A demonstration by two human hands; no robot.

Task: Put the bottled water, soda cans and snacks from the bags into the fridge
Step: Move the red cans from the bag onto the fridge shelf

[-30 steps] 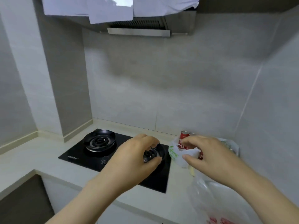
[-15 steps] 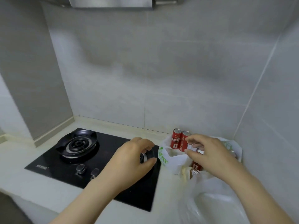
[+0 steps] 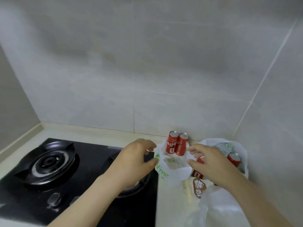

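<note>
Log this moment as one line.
stage: opening bag | left hand: at white bag edge | right hand: open, over bag | two red cans: upright inside

Place: home kitchen.
Evidence: black gas hob [image 3: 78, 181] set into the countertop [image 3: 101, 133]; tiled wall [image 3: 147, 71] behind the hob.

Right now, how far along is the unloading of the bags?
Nothing looks done: two red soda cans stand in the white bag, another can and a snack packet beside. Left hand and right hand are open at the bag, holding nothing. No fridge is in view.
</note>
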